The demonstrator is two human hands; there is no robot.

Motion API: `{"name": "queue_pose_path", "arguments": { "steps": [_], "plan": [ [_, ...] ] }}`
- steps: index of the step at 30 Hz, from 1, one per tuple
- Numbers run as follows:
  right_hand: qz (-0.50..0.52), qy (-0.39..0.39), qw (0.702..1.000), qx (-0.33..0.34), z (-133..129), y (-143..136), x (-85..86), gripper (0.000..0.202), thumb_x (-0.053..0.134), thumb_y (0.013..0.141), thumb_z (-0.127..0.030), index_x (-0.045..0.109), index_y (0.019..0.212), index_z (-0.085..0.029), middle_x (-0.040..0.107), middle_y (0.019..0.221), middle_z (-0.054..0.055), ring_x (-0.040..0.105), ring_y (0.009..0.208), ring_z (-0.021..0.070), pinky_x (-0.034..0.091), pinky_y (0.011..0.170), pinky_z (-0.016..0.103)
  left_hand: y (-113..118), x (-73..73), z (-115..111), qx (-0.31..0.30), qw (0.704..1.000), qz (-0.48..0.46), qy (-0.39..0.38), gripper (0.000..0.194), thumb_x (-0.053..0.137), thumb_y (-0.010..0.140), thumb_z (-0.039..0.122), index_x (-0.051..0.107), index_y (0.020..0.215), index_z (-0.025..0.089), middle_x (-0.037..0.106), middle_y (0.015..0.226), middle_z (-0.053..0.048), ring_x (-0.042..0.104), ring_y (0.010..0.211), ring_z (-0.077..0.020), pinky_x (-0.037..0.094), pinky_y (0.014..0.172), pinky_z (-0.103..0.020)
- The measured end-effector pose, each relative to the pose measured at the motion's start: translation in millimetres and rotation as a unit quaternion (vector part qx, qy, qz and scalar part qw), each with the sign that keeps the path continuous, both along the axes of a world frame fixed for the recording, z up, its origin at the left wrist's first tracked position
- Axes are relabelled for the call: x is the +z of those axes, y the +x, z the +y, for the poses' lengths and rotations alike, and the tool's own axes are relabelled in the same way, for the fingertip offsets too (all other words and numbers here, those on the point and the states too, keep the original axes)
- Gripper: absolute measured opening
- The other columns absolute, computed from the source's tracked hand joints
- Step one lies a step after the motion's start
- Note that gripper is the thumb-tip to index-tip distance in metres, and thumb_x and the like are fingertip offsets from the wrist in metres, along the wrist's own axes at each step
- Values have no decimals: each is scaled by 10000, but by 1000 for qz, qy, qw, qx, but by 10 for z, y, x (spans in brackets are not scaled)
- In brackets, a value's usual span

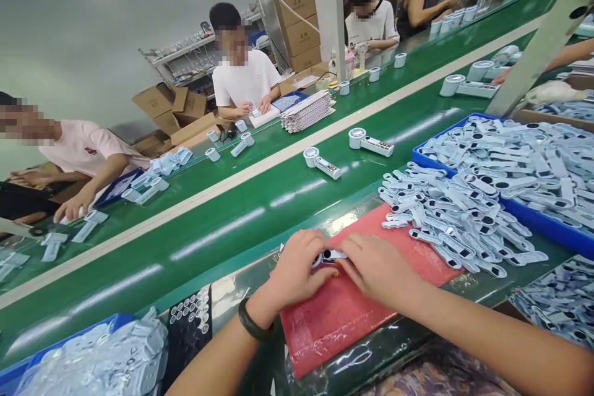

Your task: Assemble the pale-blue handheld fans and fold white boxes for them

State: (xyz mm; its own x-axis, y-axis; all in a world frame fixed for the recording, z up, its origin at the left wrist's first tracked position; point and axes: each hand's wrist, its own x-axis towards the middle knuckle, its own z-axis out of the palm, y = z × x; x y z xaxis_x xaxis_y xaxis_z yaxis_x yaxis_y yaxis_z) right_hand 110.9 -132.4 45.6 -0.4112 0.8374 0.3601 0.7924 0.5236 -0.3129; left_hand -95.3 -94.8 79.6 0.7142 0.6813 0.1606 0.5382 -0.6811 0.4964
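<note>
Over a red mat (320, 328), both hands meet at a small pale-blue and white device (332, 255) with a dark spot on it. My left hand (299, 266), with a dark band on its wrist, curls round the device's left end, which is mostly hidden. My right hand (371, 260) has its fingers closed on the right end. To the right of the hands, a heap of pale-blue handle-shaped parts (455, 216) lies partly on the mat. Left of the mat, small round discs (190, 309) are laid on a black sheet.
Two assembled devices (357, 138) (321, 163) rest on the green conveyor belt (223, 229). Blue trays (533, 223) (23, 371) of parts flank the work spot. Several people sit across the belt. A metal post (542, 37) slants at the right.
</note>
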Motion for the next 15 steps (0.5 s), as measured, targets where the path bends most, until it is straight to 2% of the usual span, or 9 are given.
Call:
{"name": "queue_pose_path", "arguments": {
  "steps": [3, 5, 8, 12, 13, 15],
  "plan": [
    [12, -22, 1000, -8, -10, 38, -3, 186, 479, 1014, -234, 643, 947, -180, 631, 846, 56, 618, 772, 252, 438, 664, 374, 31, -2, -9, 21, 999, -22, -15, 118, 633, 953, 236, 642, 1070, 218, 687, 1103, -54, 592, 1076, -236, 450, 968, -419],
    [47, -58, 997, -3, -14, 78, 5, 214, 466, 1037, -261, 662, 983, -195, 641, 910, 61, 618, 842, 248, 457, 727, 384, 58, -10, -15, 39, 998, -28, -29, 89, 632, 940, 184, 669, 1015, 215, 698, 1050, -45, 602, 1027, -227, 464, 920, -399],
    [151, -126, 980, 8, 14, 116, -12, 201, 485, 1035, -240, 674, 974, -208, 665, 996, 61, 616, 967, 238, 475, 848, 397, 85, -17, -18, 62, 996, -35, -48, 102, 668, 905, 150, 698, 969, 224, 709, 1013, -36, 619, 1002, -223, 482, 900, -389],
    [275, -253, 927, 21, 52, 161, -60, 118, 547, 985, -231, 659, 1003, -199, 699, 1024, 56, 647, 958, 206, 521, 850, 359, 74, 11, -65, 62, 996, -45, -43, 58, 698, 898, 200, 713, 940, 238, 727, 983, -44, 638, 1081, -245, 489, 1001, -435],
    [274, -269, 923, 23, 44, 176, -61, 137, 575, 966, -244, 656, 1067, -199, 701, 1078, 65, 651, 985, 212, 528, 873, 369, 67, 23, -99, 55, 997, -43, -41, 38, 713, 894, 229, 708, 931, 239, 730, 979, -44, 642, 1092, -250, 487, 1024, -450],
    [230, -273, 933, 40, 3, 202, -44, 301, 649, 916, -265, 632, 1211, -209, 677, 1221, 84, 627, 1103, 244, 511, 966, 417, 57, 39, -201, 48, 998, -21, -38, 98, 746, 876, 275, 688, 945, 236, 733, 1015, -51, 647, 1099, -263, 490, 1038, -482]
  ]
}}
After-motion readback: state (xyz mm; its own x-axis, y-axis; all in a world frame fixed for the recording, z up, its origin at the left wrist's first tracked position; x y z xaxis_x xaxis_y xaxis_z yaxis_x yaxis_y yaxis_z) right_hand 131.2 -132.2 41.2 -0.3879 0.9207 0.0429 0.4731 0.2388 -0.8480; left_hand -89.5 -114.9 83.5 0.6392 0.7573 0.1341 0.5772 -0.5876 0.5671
